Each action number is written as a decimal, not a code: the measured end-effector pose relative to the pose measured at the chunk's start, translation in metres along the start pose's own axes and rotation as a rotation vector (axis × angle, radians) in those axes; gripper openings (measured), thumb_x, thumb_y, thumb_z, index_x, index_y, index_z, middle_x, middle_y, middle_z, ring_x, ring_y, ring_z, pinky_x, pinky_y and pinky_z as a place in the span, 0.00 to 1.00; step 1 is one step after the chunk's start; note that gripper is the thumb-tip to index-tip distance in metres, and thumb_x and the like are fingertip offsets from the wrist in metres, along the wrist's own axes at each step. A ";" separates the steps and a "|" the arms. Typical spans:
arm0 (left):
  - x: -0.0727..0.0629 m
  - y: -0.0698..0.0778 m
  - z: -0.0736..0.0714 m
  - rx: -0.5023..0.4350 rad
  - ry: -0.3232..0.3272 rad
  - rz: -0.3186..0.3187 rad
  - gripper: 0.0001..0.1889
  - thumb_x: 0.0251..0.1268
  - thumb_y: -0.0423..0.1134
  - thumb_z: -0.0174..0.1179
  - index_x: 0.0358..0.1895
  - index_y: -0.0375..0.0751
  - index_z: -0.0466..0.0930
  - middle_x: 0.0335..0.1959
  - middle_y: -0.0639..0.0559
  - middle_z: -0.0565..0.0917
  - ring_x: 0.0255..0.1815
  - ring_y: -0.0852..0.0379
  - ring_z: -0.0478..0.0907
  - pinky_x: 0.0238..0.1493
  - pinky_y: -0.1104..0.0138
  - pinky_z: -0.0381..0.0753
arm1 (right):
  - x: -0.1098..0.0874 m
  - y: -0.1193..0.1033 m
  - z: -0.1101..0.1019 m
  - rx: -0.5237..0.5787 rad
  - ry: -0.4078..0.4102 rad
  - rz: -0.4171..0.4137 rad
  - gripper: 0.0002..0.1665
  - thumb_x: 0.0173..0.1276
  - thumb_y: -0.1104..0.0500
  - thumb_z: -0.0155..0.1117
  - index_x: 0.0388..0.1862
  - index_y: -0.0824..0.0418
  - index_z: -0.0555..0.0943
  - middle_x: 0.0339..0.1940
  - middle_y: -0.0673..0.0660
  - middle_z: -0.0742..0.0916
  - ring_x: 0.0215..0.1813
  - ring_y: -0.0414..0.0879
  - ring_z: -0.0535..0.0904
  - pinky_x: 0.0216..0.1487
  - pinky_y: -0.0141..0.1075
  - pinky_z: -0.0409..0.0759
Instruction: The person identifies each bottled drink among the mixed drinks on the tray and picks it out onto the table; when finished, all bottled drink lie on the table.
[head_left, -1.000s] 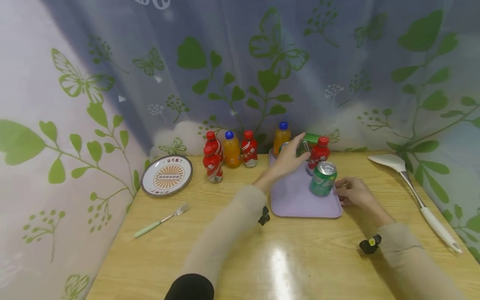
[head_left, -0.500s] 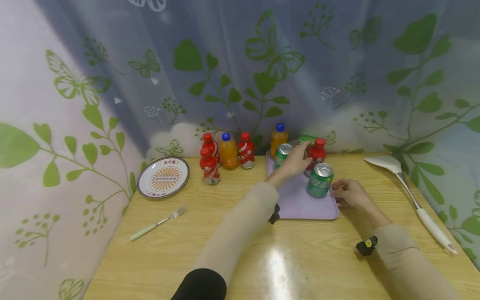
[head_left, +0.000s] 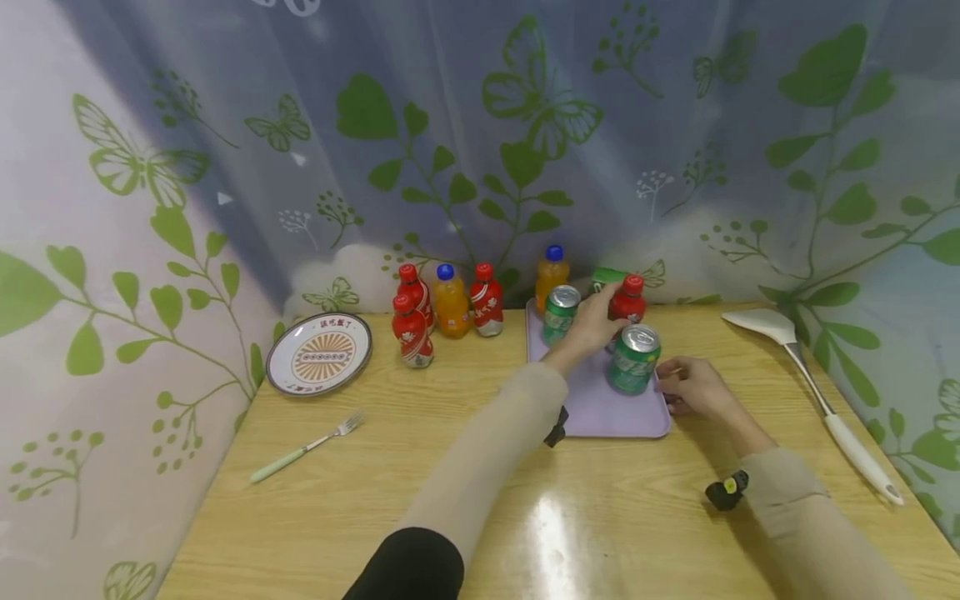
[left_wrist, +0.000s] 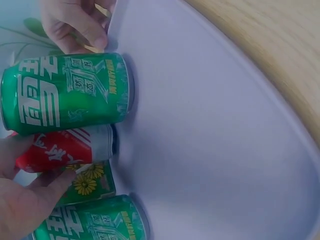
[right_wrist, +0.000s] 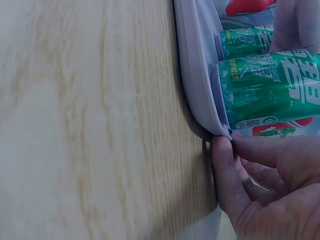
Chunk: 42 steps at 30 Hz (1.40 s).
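With the clock laid over the tray as seen from the head view, the step in hand looks like placing or adjusting a small red plastic bottle with a red cap (left_wrist: pixel 57 150), upright at about one o'clock on a flat lilac tray with rounded corners (head_left: pixel 592 417). The left hand (head_left: pixel 596 321) is partly closed around that bottle's upper part, thumb on one side and fingers on the other. The right hand (head_left: pixel 693 385) pinches the tray's rim at three o'clock between thumb and fingertip, which seems meant to steady it on the pale wooden tabletop (head_left: pixel 375 500). One green metal drink can (head_left: pixel 633 367) stands just in front of the bottle, near three o'clock; a second green metal can (head_left: pixel 558 317) stands at eleven, with a blue-capped orange drink bottle (head_left: pixel 552 279) behind it, its base hidden. A green carton printed with yellow flowers (left_wrist: pixel 90 185) sits at twelve, close beside the red bottle. The next move calls for settling the bottle squarely, then loosening the left fingers and lifting them straight up, since the nearer can and carton leave little room sideways; the rim hold should stay until then.
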<state>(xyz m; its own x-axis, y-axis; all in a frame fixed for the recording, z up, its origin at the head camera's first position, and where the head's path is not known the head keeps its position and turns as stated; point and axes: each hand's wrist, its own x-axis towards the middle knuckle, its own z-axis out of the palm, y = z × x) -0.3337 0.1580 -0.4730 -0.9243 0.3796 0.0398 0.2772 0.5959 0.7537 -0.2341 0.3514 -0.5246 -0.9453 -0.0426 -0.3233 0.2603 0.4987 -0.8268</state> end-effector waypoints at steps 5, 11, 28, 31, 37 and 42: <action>0.001 0.001 0.001 0.053 -0.002 -0.011 0.37 0.73 0.39 0.68 0.82 0.55 0.62 0.76 0.50 0.78 0.75 0.50 0.76 0.77 0.60 0.75 | 0.000 -0.001 0.000 0.001 -0.006 0.012 0.26 0.78 0.64 0.62 0.68 0.77 0.70 0.43 0.61 0.84 0.36 0.41 0.83 0.36 0.34 0.89; -0.003 0.000 0.001 0.095 0.000 0.008 0.36 0.75 0.41 0.65 0.82 0.56 0.60 0.74 0.50 0.79 0.74 0.53 0.77 0.76 0.62 0.76 | 0.001 0.001 -0.001 0.011 -0.011 0.019 0.27 0.79 0.64 0.62 0.69 0.77 0.69 0.44 0.61 0.84 0.36 0.41 0.83 0.37 0.34 0.90; -0.021 0.008 -0.005 0.119 0.092 0.082 0.32 0.76 0.42 0.65 0.78 0.62 0.64 0.68 0.49 0.80 0.67 0.50 0.81 0.68 0.58 0.83 | 0.000 0.000 -0.001 0.030 0.001 0.031 0.27 0.78 0.64 0.62 0.69 0.76 0.69 0.44 0.61 0.84 0.35 0.40 0.83 0.37 0.34 0.90; -0.021 0.012 -0.007 0.104 0.111 0.082 0.33 0.74 0.44 0.66 0.78 0.63 0.64 0.68 0.50 0.80 0.67 0.52 0.81 0.68 0.57 0.82 | -0.001 -0.001 -0.001 0.027 -0.003 0.027 0.27 0.78 0.65 0.62 0.69 0.77 0.69 0.44 0.62 0.84 0.35 0.41 0.83 0.36 0.35 0.90; -0.026 0.021 -0.015 0.017 0.170 0.068 0.36 0.71 0.43 0.70 0.79 0.63 0.66 0.66 0.51 0.81 0.66 0.53 0.80 0.67 0.60 0.82 | -0.001 -0.003 -0.001 0.014 -0.004 0.027 0.28 0.78 0.64 0.62 0.70 0.77 0.69 0.46 0.64 0.84 0.35 0.41 0.83 0.37 0.34 0.90; -0.029 0.025 -0.024 -0.067 0.223 0.049 0.36 0.68 0.43 0.73 0.77 0.65 0.70 0.62 0.52 0.82 0.61 0.56 0.80 0.62 0.65 0.82 | 0.000 -0.001 -0.001 -0.004 -0.004 0.025 0.28 0.78 0.64 0.62 0.70 0.77 0.69 0.48 0.65 0.84 0.36 0.41 0.84 0.37 0.34 0.90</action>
<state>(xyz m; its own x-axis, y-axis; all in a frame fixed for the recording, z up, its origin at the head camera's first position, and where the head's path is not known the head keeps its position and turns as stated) -0.3061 0.1451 -0.4397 -0.9473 0.2366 0.2158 0.3119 0.5295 0.7889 -0.2344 0.3519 -0.5231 -0.9379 -0.0332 -0.3454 0.2829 0.5032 -0.8166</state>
